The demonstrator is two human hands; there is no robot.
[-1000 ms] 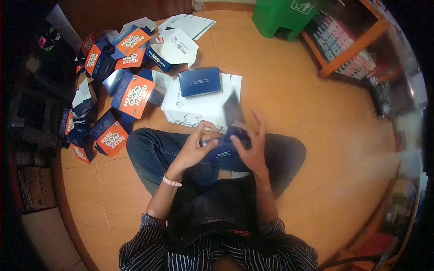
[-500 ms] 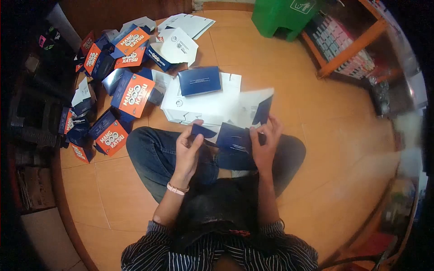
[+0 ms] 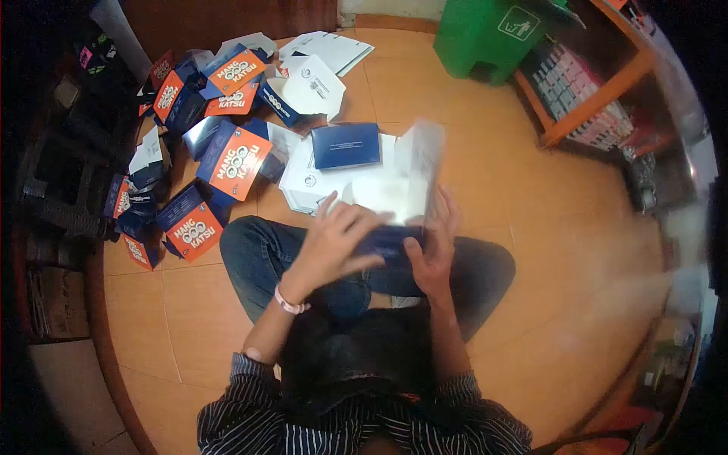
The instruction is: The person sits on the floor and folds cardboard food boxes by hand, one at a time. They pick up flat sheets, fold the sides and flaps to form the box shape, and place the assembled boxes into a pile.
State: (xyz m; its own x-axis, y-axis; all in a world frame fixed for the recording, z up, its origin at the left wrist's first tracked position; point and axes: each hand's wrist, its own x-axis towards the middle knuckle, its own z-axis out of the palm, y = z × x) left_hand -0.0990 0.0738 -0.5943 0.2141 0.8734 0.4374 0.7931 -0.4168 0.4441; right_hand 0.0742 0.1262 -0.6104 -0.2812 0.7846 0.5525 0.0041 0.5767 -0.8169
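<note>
Above my lap is a partly folded cardboard food box (image 3: 383, 244), dark blue outside and white inside, its upper panel blurred and standing up. My right hand (image 3: 434, 254) grips the box's right side, thumb on the near blue wall and fingers behind. Across the box's left part reaches my left hand (image 3: 341, 239), fingers spread and slightly blurred; its fingertips are at the box's edge, though firm contact is hard to tell. Just beyond the box lies a stack of flat white carton sheets (image 3: 299, 178), with a folded dark blue carton piece (image 3: 346, 145) on top.
To the left sits a pile of orange and blue folded boxes (image 3: 235, 163) printed "MANG KATSU". More white sheets (image 3: 341, 49) lie at the back. A green bin (image 3: 485, 38) and a wooden shelf (image 3: 599, 95) stand at the far right, on the tiled floor (image 3: 561, 227).
My left hand has let go of the left flap and moved right over the box. The box's sides have been folded up, and its upper panel now stands more upright.
</note>
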